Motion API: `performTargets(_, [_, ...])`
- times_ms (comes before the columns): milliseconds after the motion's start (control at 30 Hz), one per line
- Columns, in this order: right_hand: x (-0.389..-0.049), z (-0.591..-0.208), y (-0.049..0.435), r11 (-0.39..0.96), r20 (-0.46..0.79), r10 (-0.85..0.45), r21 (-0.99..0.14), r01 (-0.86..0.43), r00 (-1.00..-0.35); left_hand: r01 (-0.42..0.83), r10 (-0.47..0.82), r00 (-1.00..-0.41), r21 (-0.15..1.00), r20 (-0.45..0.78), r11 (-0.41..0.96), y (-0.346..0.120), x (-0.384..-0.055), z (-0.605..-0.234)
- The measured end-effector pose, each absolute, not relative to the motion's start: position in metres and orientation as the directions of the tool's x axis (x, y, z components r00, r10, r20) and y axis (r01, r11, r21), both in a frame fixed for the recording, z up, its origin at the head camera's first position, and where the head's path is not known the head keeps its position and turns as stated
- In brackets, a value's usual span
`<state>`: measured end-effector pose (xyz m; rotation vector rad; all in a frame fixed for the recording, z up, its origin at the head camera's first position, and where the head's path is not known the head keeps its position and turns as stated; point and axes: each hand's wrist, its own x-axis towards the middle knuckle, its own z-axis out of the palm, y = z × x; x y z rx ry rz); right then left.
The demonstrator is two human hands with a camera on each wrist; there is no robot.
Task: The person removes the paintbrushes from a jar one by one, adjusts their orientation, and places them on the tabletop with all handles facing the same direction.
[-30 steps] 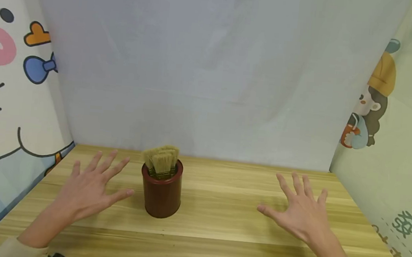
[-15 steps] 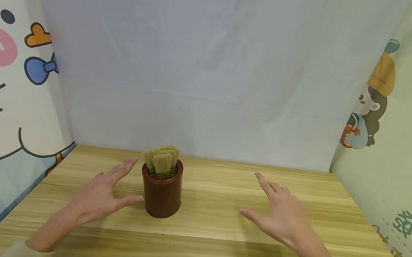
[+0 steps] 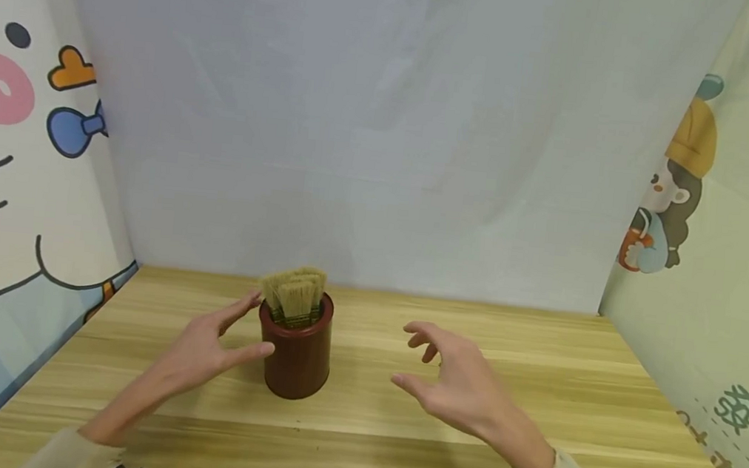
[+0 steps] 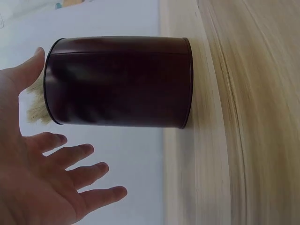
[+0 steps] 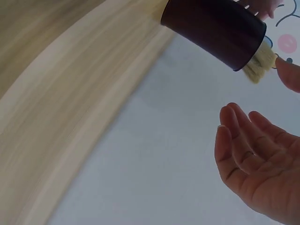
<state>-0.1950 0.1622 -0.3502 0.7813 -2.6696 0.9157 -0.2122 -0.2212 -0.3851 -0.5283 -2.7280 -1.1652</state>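
Observation:
A dark red-brown cylindrical holder [image 3: 297,361] stands upright on the wooden table. Several flat brushes [image 3: 297,298] sit in it, pale bristles up, their handles hidden inside. My left hand [image 3: 195,356] is at the holder's left side, thumb and fingers spread apart around it. In the left wrist view the thumb tip comes close to the rim; whether it touches I cannot tell, and the other fingers stand clear of the wall. To the right of the holder, my right hand [image 3: 464,387] hovers with loosely bent fingers and holds nothing.
The wooden table [image 3: 355,455] ends at a pale grey cloth backdrop [image 3: 388,153]. Cartoon-printed cloths hang along the left [image 3: 17,195] and right [image 3: 713,256] sides.
Both hands have moved inward. The left has come up to the holder, and the right has shifted left toward it with its fingers bending. The holder and brushes have stayed in place.

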Motion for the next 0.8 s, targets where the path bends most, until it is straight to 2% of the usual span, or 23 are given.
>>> performTargets(200, [-0.204, -0.345, 0.135, 0.568, 0.337, -0.471, -0.591, -0.573, -0.815, 0.348, 0.279, -0.932, 0.782, 0.23, 0.518, -0.214, -0.221, -0.386])
performTargets(500, [-0.223, -0.344, 0.095, 0.442, 0.408, -0.51, -0.631, -0.637, -0.758, 0.355, 0.315, -0.916, 0.871, 0.25, 0.34, -0.208, -0.227, -0.389])
performTargets(800, [-0.239, -0.338, 0.064, 0.387, 0.426, -0.536, -0.644, -0.661, -0.729, 0.349, 0.314, -0.916, 0.884, 0.251, 0.31, -0.208, -0.23, -0.388])
